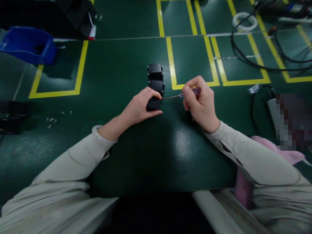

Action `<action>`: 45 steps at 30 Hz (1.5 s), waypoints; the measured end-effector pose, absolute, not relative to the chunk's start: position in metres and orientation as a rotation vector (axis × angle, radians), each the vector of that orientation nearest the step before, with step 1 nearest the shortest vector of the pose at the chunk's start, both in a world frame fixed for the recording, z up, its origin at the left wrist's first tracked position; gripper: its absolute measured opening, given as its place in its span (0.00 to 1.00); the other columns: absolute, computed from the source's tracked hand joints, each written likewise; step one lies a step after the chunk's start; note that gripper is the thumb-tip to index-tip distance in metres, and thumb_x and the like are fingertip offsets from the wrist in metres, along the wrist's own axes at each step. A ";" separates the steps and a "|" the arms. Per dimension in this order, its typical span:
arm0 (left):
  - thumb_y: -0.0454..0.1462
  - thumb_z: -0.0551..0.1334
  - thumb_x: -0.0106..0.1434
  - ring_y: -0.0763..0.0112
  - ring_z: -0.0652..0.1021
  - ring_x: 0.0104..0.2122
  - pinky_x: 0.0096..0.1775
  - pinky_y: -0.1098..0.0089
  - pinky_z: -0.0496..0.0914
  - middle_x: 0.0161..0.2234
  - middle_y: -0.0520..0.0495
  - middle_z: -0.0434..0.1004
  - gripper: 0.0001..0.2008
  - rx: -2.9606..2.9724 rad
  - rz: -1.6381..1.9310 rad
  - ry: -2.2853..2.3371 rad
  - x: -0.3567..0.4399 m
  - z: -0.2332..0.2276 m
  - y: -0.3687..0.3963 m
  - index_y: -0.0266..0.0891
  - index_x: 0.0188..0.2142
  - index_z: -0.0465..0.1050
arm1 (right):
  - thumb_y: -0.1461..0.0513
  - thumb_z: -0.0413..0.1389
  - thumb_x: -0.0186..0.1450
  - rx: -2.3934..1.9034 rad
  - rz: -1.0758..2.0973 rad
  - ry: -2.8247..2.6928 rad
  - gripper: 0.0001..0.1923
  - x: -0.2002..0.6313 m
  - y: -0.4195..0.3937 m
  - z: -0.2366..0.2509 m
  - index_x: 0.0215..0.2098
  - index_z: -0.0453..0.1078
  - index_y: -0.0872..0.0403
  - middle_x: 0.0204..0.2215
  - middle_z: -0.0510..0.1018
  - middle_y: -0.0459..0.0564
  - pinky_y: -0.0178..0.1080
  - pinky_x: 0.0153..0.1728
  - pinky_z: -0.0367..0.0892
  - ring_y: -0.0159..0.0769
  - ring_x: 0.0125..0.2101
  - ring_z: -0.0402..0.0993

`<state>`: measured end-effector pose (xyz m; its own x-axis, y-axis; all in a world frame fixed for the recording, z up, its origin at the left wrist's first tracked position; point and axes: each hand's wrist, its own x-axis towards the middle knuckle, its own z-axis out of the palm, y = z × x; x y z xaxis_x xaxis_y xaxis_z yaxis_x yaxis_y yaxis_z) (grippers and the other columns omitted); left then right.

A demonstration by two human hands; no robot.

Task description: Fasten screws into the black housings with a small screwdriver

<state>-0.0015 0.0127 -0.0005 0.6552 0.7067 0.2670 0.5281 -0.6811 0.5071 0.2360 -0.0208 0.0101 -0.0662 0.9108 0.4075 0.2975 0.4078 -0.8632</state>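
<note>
My left hand (142, 105) grips a small black block (153, 104) on the green table, thumb at its near side and fingers at its far side. Just beyond it, two similar black blocks, one nearer (156, 85) and one farther (155, 69), stand in a row, with small shiny screws at their edges. My right hand (201, 102) is closed round the purplish clear handle of a screwdriver (181, 95). The thin shaft points left, and its tip meets the right side of the held block. Whether the tip sits in a screw is too small to tell.
Several loose screws (51, 121) lie at the left. A blue bin (29, 45) stands at the far left beside black equipment (70, 19). Yellow tape (173, 65) marks the table. On the right are a black cable (253, 63), a white tape roll (244, 22) and pink cloth (275, 149).
</note>
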 end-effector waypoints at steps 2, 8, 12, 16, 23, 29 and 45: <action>0.41 0.70 0.61 0.60 0.75 0.47 0.49 0.62 0.70 0.48 0.44 0.74 0.19 2.497 0.658 0.954 -0.002 -0.001 0.013 0.39 0.48 0.68 | 0.49 0.51 0.73 -1.075 0.726 -1.603 0.13 0.236 -0.020 0.009 0.40 0.67 0.47 0.22 0.65 0.41 0.37 0.21 0.62 0.29 0.19 0.60; 0.41 0.70 0.61 0.60 0.75 0.47 0.50 0.62 0.70 0.47 0.44 0.74 0.19 2.504 0.668 0.952 -0.001 -0.001 0.013 0.38 0.48 0.69 | 0.51 0.53 0.72 -1.025 0.694 -1.616 0.11 0.238 -0.017 0.007 0.42 0.65 0.49 0.28 0.68 0.43 0.36 0.24 0.62 0.28 0.23 0.63; 0.41 0.70 0.61 0.60 0.75 0.47 0.50 0.62 0.70 0.47 0.45 0.74 0.19 2.498 0.663 0.963 0.000 -0.001 0.013 0.38 0.48 0.69 | 0.52 0.53 0.73 -1.025 0.722 -1.629 0.10 0.238 -0.018 0.009 0.40 0.65 0.49 0.27 0.68 0.42 0.37 0.23 0.61 0.27 0.22 0.62; 0.40 0.70 0.61 0.61 0.76 0.47 0.49 0.63 0.70 0.46 0.44 0.74 0.19 2.513 0.684 0.934 -0.001 -0.001 0.013 0.38 0.48 0.69 | 0.51 0.54 0.73 -1.024 0.730 -1.610 0.12 0.237 -0.020 0.012 0.37 0.64 0.49 0.23 0.67 0.40 0.36 0.21 0.58 0.26 0.19 0.61; 0.41 0.70 0.62 0.60 0.75 0.47 0.49 0.63 0.70 0.47 0.44 0.74 0.19 2.500 0.659 0.949 -0.001 0.000 0.013 0.38 0.48 0.69 | 0.48 0.52 0.73 -1.054 0.747 -1.588 0.13 0.235 -0.022 0.012 0.40 0.63 0.48 0.19 0.62 0.37 0.35 0.18 0.55 0.25 0.16 0.58; 0.41 0.70 0.61 0.61 0.76 0.46 0.48 0.63 0.70 0.46 0.44 0.74 0.19 2.516 0.686 0.923 -0.001 -0.001 0.014 0.37 0.48 0.69 | 0.49 0.53 0.72 -1.054 0.737 -1.588 0.12 0.236 -0.021 0.011 0.43 0.62 0.47 0.23 0.65 0.38 0.35 0.19 0.57 0.25 0.17 0.61; 0.43 0.69 0.62 0.61 0.76 0.46 0.49 0.63 0.70 0.46 0.44 0.74 0.19 2.493 0.652 0.968 0.000 0.000 0.013 0.38 0.48 0.69 | 0.50 0.52 0.73 -1.057 0.753 -1.570 0.11 0.233 -0.023 0.012 0.43 0.61 0.48 0.20 0.62 0.36 0.35 0.17 0.55 0.25 0.15 0.60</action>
<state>0.0000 0.0130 0.0002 0.6540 0.7030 0.2795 0.5235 -0.6873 0.5036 0.2334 -0.0231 0.0122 -0.0591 0.9101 0.4102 0.2498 0.4114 -0.8766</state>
